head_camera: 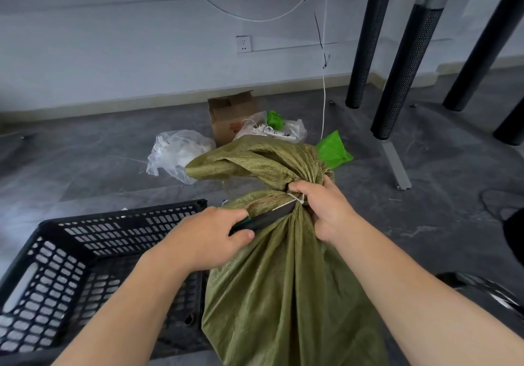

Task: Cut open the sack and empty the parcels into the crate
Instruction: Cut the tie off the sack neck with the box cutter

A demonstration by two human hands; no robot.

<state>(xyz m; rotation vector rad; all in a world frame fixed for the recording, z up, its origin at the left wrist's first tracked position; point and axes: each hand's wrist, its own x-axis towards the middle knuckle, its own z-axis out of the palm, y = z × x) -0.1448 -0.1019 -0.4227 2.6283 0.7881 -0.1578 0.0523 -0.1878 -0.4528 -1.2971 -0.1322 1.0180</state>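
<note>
Sack [283, 294] tied shut, beside black crate [71, 266].

The grey floor [85, 161] bore a black crate [71, 266], green woven sack [283, 294], cardboard box [229, 116], and plastic bags [178, 150].

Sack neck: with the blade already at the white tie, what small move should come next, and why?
Probably draw the knife through the white tie, away from the fingers. The left hand has its blade against the cinched neck of the sack, the right hand grips just beside the knot, and the sack is closed beside the empty-looking crate.
</note>
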